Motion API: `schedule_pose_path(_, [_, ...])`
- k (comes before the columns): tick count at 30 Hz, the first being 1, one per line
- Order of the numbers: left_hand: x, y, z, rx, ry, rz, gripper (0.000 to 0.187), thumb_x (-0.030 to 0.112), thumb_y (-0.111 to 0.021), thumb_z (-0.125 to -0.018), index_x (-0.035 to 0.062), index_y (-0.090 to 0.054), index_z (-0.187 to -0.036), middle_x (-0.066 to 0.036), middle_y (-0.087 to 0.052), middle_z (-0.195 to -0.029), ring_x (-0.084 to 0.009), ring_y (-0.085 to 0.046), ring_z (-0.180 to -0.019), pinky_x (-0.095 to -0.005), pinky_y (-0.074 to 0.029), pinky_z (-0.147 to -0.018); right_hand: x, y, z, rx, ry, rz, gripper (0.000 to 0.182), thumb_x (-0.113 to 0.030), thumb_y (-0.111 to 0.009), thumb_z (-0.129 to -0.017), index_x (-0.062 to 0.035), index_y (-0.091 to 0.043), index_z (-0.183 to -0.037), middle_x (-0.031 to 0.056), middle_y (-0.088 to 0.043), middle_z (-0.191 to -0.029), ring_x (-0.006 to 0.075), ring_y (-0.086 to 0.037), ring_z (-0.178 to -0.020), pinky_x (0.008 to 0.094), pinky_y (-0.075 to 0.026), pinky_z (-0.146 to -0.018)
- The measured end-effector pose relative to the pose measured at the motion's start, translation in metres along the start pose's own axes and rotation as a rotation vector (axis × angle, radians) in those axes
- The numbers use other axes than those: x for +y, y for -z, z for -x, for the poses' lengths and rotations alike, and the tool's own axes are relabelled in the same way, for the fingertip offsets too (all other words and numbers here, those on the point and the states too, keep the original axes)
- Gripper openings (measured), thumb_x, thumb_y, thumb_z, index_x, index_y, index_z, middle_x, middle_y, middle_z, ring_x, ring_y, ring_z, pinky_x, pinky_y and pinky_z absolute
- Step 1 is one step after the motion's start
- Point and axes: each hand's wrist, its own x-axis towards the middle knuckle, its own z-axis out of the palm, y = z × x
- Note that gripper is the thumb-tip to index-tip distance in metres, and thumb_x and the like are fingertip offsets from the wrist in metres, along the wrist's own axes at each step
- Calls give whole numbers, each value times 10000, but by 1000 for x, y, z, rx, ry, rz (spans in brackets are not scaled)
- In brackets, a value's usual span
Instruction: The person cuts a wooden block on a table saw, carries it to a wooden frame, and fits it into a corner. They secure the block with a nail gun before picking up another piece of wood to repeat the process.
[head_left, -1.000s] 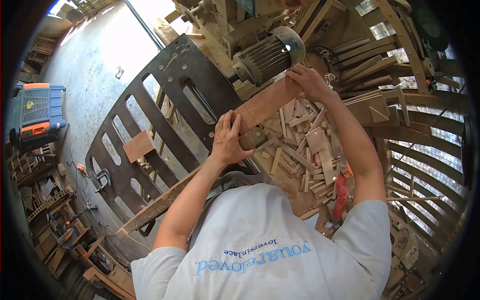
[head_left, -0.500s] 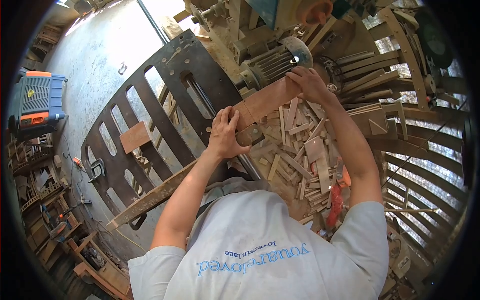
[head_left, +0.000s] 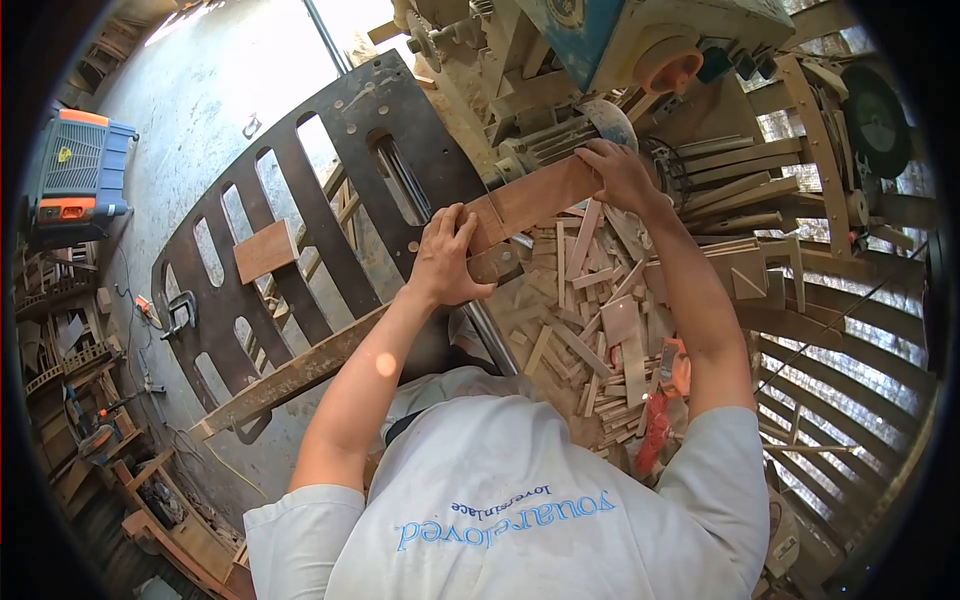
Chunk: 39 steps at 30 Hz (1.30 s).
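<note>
A reddish-brown wooden board point(head_left: 540, 202) lies across the right end of a dark slotted metal table, passing a thin saw blade point(head_left: 496, 208) near its left part. My left hand point(head_left: 445, 255) is closed over the board's left end, with the thumb stretched out to the side. At the far right end, my right hand point(head_left: 617, 172) grips the board, its fingers over the outer edge. A short wooden block point(head_left: 266, 252) rests on the slotted table point(head_left: 330, 240), left of my left hand. Both palms are hidden from view.
Wood offcuts point(head_left: 590, 330) are heaped below the board. An electric motor point(head_left: 550, 143) sits behind it. A long wooden bar point(head_left: 300, 370) runs along the table's near edge, and a clamp point(head_left: 180, 315) is at its left end. A blue-orange machine point(head_left: 80, 180) stands far left.
The view has shifted slightly, with more of the machinery at the top showing. Both hands keep their hold on the board, which has barely moved against the table.
</note>
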Motion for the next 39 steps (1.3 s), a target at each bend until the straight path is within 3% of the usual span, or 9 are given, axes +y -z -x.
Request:
schedule_pose_path(9, [-7, 5, -6, 2, -4, 10, 1004, 391, -831, -507, -60, -494, -1338, -236, -393, -1400, -390, -365, -1342, -464, -336, -1129, 3, -1, -10, 12, -15, -153, 784, -8, -802, -557, -80, -549, -1295, 137, -536, -1295, 360, -514, -1227, 414, -466, -993])
schedule_pose_path(24, [-11, 2, -5, 73, -17, 10, 1003, 411, -848, -511, -49, -498, -1331, -256, -391, -1401, -405, -368, -1341, -472, -338, -1127, -1, 25, 19, 93, -133, -74, 727, -36, -809, -550, -63, -573, -1238, 146, -565, -1131, 363, -568, -1093, 431, -512, -900])
schedule_pose_path(26, [-8, 7, 0, 61, -19, 32, 1010, 402, -871, -504, -43, -497, -1329, -256, -393, -1403, -407, -376, -1335, -475, -347, -1118, 4, 24, 32, 119, -166, 89, 682, -113, -805, -621, -75, -562, -1257, 122, -568, -1119, 348, -583, -1064, 419, -507, -902])
schedule_pose_path(27, [-4, 12, 4, 62, -2, 92, 1033, 396, -892, -488, -36, -488, -1336, -254, -394, -1407, -410, -378, -1332, -477, -356, -1108, 34, -11, 56, 339, -68, -280, 605, -209, -767, -706, -82, -552, -1257, 101, -565, -1143, 335, -564, -1079, 411, -472, -960])
schedule_pose_path(29, [-3, 12, 9, 83, -11, 92, 1000, 373, -880, -506, -36, -474, -1323, -268, -405, -1388, -429, -386, -1323, -479, -352, -1117, 6, 36, 60, 57, 115, 475, 693, -274, -816, -696, -70, -529, -1293, 120, -547, -1254, 338, -484, -1212, 411, -386, -1050])
schedule_pose_path(31, [1, 10, 12, 88, -5, 88, 999, 382, -883, -504, -43, -477, -1312, -267, -416, -1370, -433, -390, -1315, -474, -357, -1114, -16, 57, 72, 112, -248, -90, 756, -222, -853, -644, -52, -523, -1303, 141, -555, -1240, 346, -514, -1192, 426, -417, -1015])
schedule_pose_path(33, [1, 8, 14, 103, -15, 108, 1009, 401, -894, -455, -63, -504, -1262, -253, -429, -1353, -400, -390, -1308, -448, -350, -1104, -47, 71, 77, 116, -325, -332, 852, -164, -870, -608, -80, -504, -1373, 158, -541, -1334, 346, -515, -1248, 428, -428, -1041])
schedule_pose_path(36, [6, 5, 21, 111, -3, 84, 1022, 409, -887, -468, -89, -495, -1270, -280, -415, -1376, -409, -375, -1322, -452, -341, -1109, -119, 99, 55, 156, -200, -355, 798, -105, -845, -586, -70, -545, -1324, 147, -555, -1303, 335, -543, -1217, 408, -441, -1027])
schedule_pose_path(39, [2, -8, 24, 55, -1, 171, 942, 421, -871, -510, 54, -544, -1313, -216, -460, -1390, -370, -407, -1320, -454, -342, -1113, -205, 118, 14, 124, -137, -305, 807, -57, -822, -551, -65, -555, -1313, 141, -550, -1293, 320, -549, -1209, 396, -447, -1031])
